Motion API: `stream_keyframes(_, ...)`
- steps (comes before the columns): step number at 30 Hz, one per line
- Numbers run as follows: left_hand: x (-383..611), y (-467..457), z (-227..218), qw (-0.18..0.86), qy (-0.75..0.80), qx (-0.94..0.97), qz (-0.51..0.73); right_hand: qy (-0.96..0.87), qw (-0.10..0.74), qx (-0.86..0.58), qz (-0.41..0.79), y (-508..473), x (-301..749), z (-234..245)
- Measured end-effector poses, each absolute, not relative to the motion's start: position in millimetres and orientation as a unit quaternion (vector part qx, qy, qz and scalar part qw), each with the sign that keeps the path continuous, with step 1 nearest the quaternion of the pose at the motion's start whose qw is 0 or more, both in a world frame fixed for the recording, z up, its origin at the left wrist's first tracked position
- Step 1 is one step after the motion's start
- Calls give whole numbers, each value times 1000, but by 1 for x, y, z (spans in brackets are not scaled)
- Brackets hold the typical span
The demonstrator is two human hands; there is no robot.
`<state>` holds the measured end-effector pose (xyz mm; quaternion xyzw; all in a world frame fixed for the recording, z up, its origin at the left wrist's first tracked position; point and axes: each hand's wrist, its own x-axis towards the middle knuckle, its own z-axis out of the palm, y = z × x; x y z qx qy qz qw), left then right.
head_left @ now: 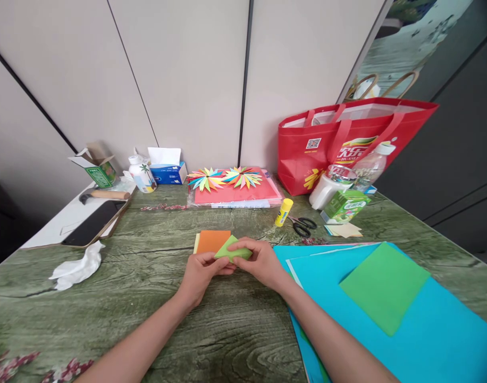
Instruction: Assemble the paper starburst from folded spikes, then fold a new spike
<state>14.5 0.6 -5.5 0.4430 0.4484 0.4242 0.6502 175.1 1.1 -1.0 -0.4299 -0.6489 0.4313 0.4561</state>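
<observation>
Between my two hands is a small folded piece of light green paper [229, 248], held just above the table. My left hand [201, 274] pinches its left, lower edge with thumb and fingers. My right hand [261, 260] grips the right side, its index finger lying along the top and its thumb below. Right behind the hands lies a small stack of orange paper [213, 240] with a pale yellow sheet showing at its left edge. A green paper square [387, 287] rests on large blue sheets [438, 340] to the right.
A yellow glue stick [284, 212] stands beside black-handled scissors [302, 226]. Farther back are two multicoloured paper stars [242, 178] on a red paper pack [231, 196], a red bag [303, 143] and a green box [344, 205]. Leftward sit a phone [94, 222], a hammer [106, 194] and crumpled tissue [78, 267].
</observation>
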Motion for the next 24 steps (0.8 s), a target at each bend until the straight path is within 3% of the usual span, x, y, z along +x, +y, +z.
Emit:
stream_keyframes(12, 14, -3, -3, 652, 435, 445, 433, -656, 449, -398, 458, 2, 177, -1)
stream_keyframes(24, 17, -2, -1, 628, 486, 478, 375, -702, 426, -423, 383, 2, 175, -5)
